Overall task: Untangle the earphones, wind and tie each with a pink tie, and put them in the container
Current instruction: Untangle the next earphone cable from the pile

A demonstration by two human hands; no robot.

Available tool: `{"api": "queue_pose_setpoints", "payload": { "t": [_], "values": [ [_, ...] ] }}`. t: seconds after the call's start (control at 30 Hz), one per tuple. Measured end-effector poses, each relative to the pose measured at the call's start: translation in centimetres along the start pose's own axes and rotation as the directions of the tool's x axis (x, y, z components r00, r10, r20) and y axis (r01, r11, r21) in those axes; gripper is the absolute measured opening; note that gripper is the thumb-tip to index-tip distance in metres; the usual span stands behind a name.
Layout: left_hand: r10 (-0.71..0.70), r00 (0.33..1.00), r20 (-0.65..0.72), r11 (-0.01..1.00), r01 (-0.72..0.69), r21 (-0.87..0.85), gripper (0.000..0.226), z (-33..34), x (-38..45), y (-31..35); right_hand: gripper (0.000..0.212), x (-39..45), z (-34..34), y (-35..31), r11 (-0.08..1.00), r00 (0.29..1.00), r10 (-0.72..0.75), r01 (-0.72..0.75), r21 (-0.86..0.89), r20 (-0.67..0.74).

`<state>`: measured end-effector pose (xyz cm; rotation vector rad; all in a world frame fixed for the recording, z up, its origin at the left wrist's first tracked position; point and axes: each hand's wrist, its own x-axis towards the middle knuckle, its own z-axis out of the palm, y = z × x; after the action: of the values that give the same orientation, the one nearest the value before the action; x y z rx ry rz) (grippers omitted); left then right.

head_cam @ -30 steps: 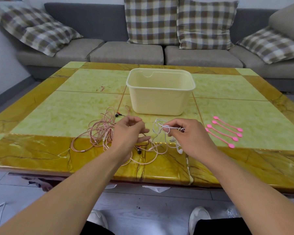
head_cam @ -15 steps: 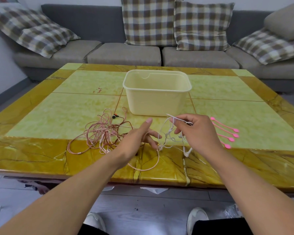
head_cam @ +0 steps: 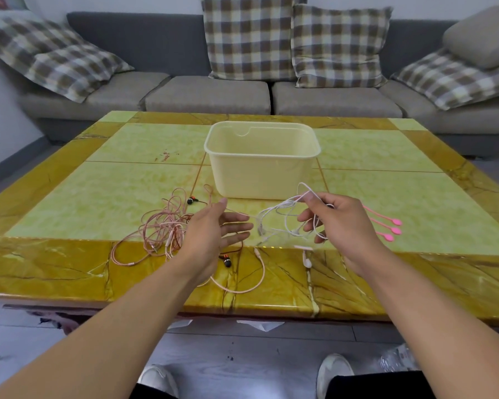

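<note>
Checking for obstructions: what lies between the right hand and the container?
Head view: only the white earphone cable that the right hand pinches, looping up toward the container; otherwise bare table.

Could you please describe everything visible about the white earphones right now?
The white earphones are a thin, glossy, loosely tangled cable. The right hand pinches a loop and holds the bundle above the table; strands hang down to an earbud at the near edge. One strand stretches toward the open left hand. They sit before the container.
</note>
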<state>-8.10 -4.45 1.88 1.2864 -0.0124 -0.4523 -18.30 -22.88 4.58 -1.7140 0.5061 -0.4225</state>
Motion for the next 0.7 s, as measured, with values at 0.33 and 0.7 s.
{"api": "queue_pose_setpoints", "payload": {
  "t": [0.33,0.7],
  "values": [
    [-0.086,0.986,-0.142,0.951,0.038,-0.307,0.019,-1.9,1.8,0.8,0.027,1.1,-1.1,0.8,0.996,0.987,0.012,0.001,0.086,-0.157],
    [0.413,0.911,-0.004,0.577,-0.258,0.775,0.052,-3.0,1.6,0.4,0.024,0.3,-0.8,0.1,0.989,0.994,0.017,-0.034,0.146,0.112]
  ]
}}
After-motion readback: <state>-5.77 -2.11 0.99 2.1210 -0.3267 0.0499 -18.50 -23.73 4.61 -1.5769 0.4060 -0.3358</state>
